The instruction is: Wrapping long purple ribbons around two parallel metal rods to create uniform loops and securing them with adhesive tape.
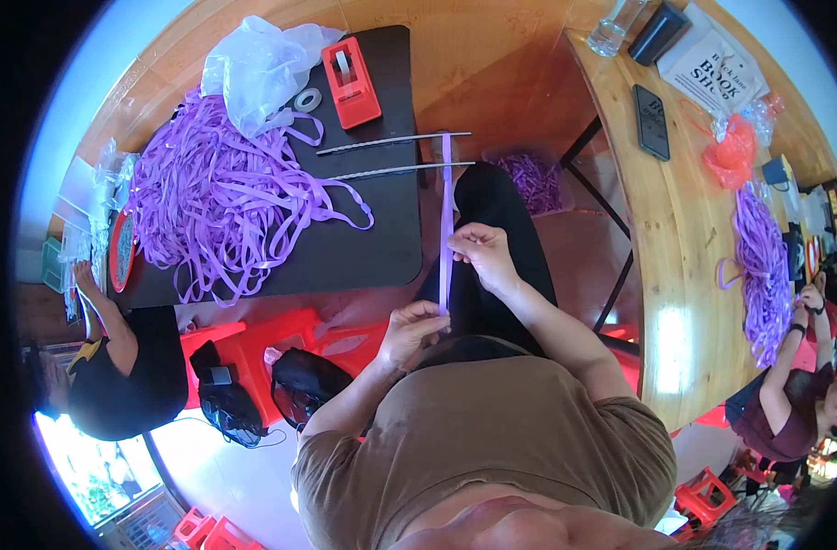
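A purple ribbon runs down toward me from two thin twisted metal rods that jut past the right edge of the black table. Its upper end passes around the rods. My left hand pinches the ribbon's near end between thumb and fingers, in front of my waist. Further up, my right hand is closed on the same ribbon from its right side. To the left, a big tangled heap of purple ribbons covers much of the black table.
A red tape dispenser, a tape roll and a clear plastic bag lie by the heap. On the right, a wooden table bears a phone and more ribbons. Co-workers sit at both sides; red stools stand below.
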### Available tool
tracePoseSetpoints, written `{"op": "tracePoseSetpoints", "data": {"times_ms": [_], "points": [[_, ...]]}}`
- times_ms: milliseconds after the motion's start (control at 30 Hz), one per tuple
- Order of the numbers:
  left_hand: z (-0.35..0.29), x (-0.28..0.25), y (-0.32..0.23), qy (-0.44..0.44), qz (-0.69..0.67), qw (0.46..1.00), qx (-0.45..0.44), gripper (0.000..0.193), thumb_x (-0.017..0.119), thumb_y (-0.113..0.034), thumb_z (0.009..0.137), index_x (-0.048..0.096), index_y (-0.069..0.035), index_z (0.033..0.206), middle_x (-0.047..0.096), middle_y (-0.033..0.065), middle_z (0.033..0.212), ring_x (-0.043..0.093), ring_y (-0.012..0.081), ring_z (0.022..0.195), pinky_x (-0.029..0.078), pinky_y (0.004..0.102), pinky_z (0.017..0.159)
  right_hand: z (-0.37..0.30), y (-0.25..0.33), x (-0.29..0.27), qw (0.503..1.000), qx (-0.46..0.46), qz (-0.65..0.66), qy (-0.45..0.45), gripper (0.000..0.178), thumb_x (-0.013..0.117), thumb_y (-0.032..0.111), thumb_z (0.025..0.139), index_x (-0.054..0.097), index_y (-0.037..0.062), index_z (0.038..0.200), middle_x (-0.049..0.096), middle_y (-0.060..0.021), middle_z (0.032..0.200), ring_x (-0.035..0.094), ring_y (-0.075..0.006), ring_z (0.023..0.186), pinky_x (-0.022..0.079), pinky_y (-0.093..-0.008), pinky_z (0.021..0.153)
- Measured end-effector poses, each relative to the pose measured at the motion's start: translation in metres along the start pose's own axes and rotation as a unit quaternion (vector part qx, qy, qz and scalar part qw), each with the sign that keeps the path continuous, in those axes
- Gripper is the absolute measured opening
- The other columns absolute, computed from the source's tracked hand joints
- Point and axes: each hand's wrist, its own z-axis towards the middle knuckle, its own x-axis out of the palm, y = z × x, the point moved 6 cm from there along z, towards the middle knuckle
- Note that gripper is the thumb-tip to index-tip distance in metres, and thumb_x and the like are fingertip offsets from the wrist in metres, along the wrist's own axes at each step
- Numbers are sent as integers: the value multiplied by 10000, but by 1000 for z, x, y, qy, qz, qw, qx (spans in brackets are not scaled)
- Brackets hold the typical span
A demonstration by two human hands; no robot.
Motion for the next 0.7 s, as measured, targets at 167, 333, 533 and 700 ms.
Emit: {"op": "tracePoseSetpoints", "data": {"times_ms": [167,333,533,700], "points": [[-3,6,-4,15,-20,1000,-6,82,670,-29,826,642,-39,903,654,48,825,612,102,716,446,204,580,-5,-6,1,998,4,-52,16,149,694,99,828,644,14,717,577,9,610,498,-42,532,367,-189,501],[-2,8,-7,31,-58,998,9,131,682,25,794,640,-30,906,653,60,826,602,104,699,461,209,601,-38,-29,-1,987,30,-149,44,212,671,136,854,620,19,685,578,-4,594,507,-46,535,367,-212,474],[10,-14,-23,-141,143,967,157,100,708,35,759,662,-3,839,661,43,709,550,57,534,417,195,486,-49,-52,-6,984,59,-162,38,219,657,119,854,615,2,674,564,-23,560,505,-63,527,391,-248,470],[16,-26,-48,-286,563,672,387,100,631,14,682,614,26,780,598,185,635,593,331,544,480,422,538,-48,-50,-6,921,-20,-388,-15,207,652,104,816,598,-2,646,530,-59,510,477,-101,460,353,-278,433]]}}
